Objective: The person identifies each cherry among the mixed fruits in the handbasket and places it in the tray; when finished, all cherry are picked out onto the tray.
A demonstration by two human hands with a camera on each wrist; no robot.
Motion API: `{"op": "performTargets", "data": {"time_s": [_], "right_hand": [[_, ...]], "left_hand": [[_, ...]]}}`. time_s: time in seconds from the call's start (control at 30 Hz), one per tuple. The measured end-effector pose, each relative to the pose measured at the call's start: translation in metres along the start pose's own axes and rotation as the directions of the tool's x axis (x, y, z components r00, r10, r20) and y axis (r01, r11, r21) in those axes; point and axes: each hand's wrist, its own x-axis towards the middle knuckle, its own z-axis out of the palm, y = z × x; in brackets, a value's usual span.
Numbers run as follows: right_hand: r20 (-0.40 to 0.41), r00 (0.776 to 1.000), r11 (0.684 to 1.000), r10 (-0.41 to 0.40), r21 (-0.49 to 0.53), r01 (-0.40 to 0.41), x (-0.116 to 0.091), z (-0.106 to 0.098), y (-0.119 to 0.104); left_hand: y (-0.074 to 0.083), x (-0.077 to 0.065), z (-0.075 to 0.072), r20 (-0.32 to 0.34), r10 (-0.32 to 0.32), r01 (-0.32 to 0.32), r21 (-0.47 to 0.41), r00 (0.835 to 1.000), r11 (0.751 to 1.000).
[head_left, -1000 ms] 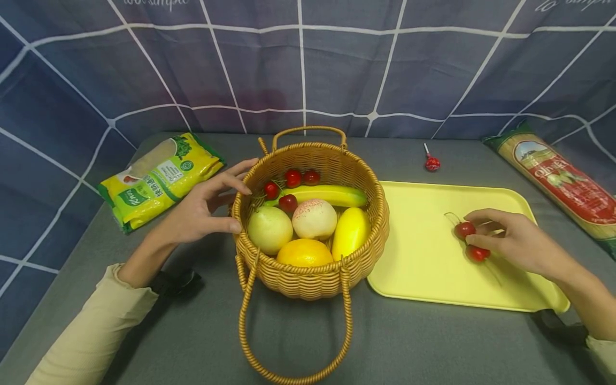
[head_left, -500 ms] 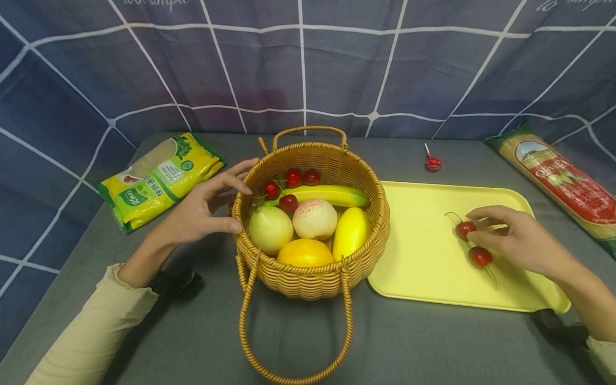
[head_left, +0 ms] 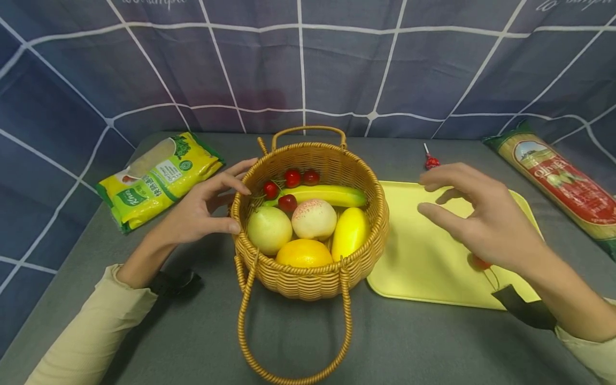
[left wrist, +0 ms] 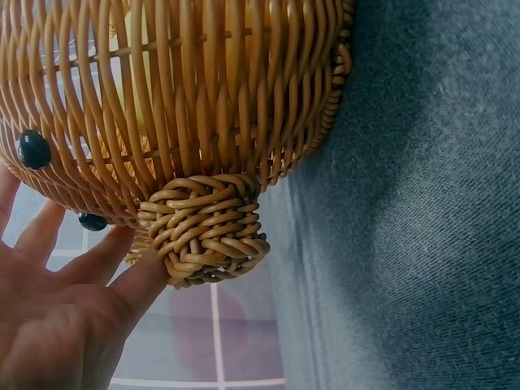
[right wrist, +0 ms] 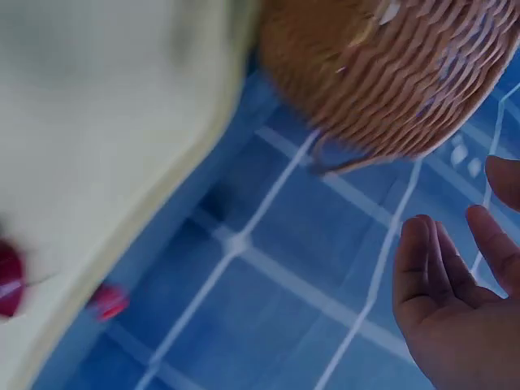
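Observation:
A round wicker basket (head_left: 308, 283) holds a pear (head_left: 269, 230), a peach (head_left: 314, 219), a lemon (head_left: 304, 253), a yellow mango-like fruit (head_left: 351, 233), a banana (head_left: 332, 196) and several cherries (head_left: 287, 202). My left hand (head_left: 207, 206) touches the basket's left side, fingers spread at the rim; the left wrist view shows fingertips against the weave and the wicker foot (left wrist: 207, 231). My right hand (head_left: 486, 214) hovers above the yellow tray (head_left: 423, 267), thumb and fingers apart, nothing between them. A cherry (head_left: 479, 262) on the tray is partly hidden beneath that hand.
A yellow Knorr bag (head_left: 161, 179) lies left of the basket. At the back is a red lollipop (head_left: 431, 161). A pasta pack (head_left: 558, 182) lies on the right. The front basket handle (head_left: 294, 377) is folded down towards me; a tiled-pattern cloth (head_left: 337, 69) hangs behind.
My right hand has left the two cherries on the tray, rising and moving left toward the basket with its fingers opened wider. The left hand stays at the basket.

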Motion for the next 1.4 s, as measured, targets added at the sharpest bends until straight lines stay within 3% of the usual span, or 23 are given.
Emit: {"op": "performTargets", "data": {"time_s": [0.1, 0.2, 0.3, 0.43, 0.57, 0.7, 0.9, 1.03, 1.17, 1.3, 1.4], "right_hand": [[0.009, 0.987, 0.986, -0.163, 0.025, 0.163, 0.017, 0.012, -0.019], [0.039, 0.970, 0.969, -0.240, 0.067, 0.237, 0.034, 0.026, -0.032], [0.116, 0.955, 0.960, -0.273, 0.102, 0.262, 0.049, 0.042, -0.043], [0.283, 0.930, 0.971, -0.236, 0.105, 0.215, 0.069, 0.063, -0.056], [0.424, 0.887, 0.983, -0.184, 0.094, 0.159, 0.085, 0.081, -0.065], [0.510, 0.846, 0.987, -0.159, 0.055, 0.152, 0.098, 0.098, -0.067], [0.605, 0.795, 0.993, -0.049, -0.054, 0.103, 0.107, 0.118, -0.066], [0.641, 0.766, 0.995, -0.054, -0.032, 0.097, 0.111, 0.121, -0.063], [0.707, 0.705, 0.998, -0.053, 0.008, 0.067, 0.116, 0.124, -0.062], [0.778, 0.628, 0.999, 0.003, -0.033, 0.036, 0.117, 0.127, -0.062], [0.804, 0.594, 0.997, 0.026, -0.066, 0.046, 0.116, 0.129, -0.061]], "left_hand": [[-0.001, 0.000, 0.000, 0.002, -0.001, 0.001, -0.001, 1.000, 1.000], [-0.001, 0.001, 0.000, 0.004, 0.004, -0.004, 0.000, 1.000, 1.000], [-0.001, 0.001, 0.000, 0.001, 0.008, -0.008, 0.002, 1.000, 1.000], [-0.001, 0.001, 0.000, -0.006, 0.010, -0.010, 0.006, 1.000, 1.000], [-0.001, 0.002, 0.000, -0.004, 0.005, -0.005, 0.013, 1.000, 1.000], [-0.002, 0.002, 0.000, -0.004, -0.001, 0.001, 0.018, 1.000, 1.000], [-0.001, 0.001, -0.002, -0.010, -0.006, 0.007, 0.020, 1.000, 1.000], [0.001, 0.002, -0.002, -0.013, -0.013, 0.013, 0.017, 1.000, 1.000], [0.002, 0.001, -0.002, -0.014, -0.016, 0.017, 0.015, 1.000, 1.000], [0.003, 0.002, -0.003, -0.007, -0.011, 0.011, 0.005, 1.000, 1.000], [0.001, 0.002, -0.001, -0.005, -0.014, 0.014, 0.000, 1.000, 1.000]]}}
